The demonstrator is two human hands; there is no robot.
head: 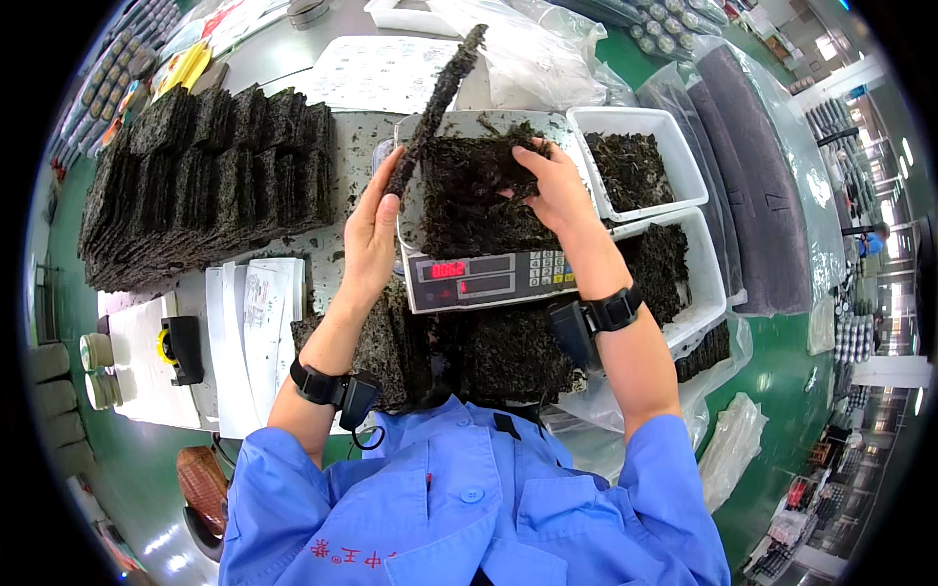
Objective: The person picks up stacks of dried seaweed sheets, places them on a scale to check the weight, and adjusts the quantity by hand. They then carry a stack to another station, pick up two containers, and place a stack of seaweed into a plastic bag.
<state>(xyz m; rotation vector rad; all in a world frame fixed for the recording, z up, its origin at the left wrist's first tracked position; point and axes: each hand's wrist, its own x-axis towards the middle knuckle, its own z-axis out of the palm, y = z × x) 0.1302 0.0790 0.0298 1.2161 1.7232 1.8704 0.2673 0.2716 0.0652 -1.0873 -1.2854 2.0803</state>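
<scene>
My left hand [374, 227] holds a dark dried seaweed sheet [440, 102], seen nearly edge-on, between thumb and fingers at the left side of a digital scale [487, 282]. Over the scale's pan, my right hand [553, 183] grips a loose clump of seaweed [524, 172], thumb on top. Beneath it lies more dark seaweed [476, 227] on the pan. The scale's red display is lit. Stacked seaweed sheets [212, 183] stand in rows to the left. Further seaweed stacks [513, 351] lie between the scale and my body.
Two white plastic trays [700, 198] [714, 293] with seaweed pieces stand right of the scale. Papers [256, 344] and a black tape dispenser [187, 350] lie at left. A printed sheet [366, 69] and clear plastic bags [542, 58] are beyond the scale; large bagged dark bundles [762, 183] are at right.
</scene>
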